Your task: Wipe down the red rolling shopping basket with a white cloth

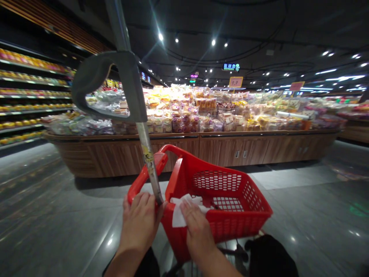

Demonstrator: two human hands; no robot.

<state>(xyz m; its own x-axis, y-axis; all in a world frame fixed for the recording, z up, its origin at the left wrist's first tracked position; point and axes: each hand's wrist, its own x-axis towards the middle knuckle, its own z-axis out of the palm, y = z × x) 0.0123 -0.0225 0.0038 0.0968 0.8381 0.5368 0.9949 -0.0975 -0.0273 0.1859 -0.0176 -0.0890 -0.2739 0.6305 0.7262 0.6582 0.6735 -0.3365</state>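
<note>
A red plastic shopping basket (198, 165) with perforated walls is right in front of me. My left hand (141, 215) wraps around its red carrying handle (137, 187), close to the foot of a metal pole (150, 165). That pole leans up to the left and bears a grey loop grip (135, 88), which no hand touches. In my right hand (196, 227) is a white wipe (179, 216), pressed over the near rim of the basket, with a fold of it hanging outside. What lies under the wipe is hidden.
Beyond the basket runs a long wooden display counter (178, 144) heaped with bagged goods (184, 115). Tall shelves (31, 92) of packaged goods line the left side. Grey tiled floor (305, 215) surrounds the basket. My dark-clothed knee (271, 257) is close to its lower right.
</note>
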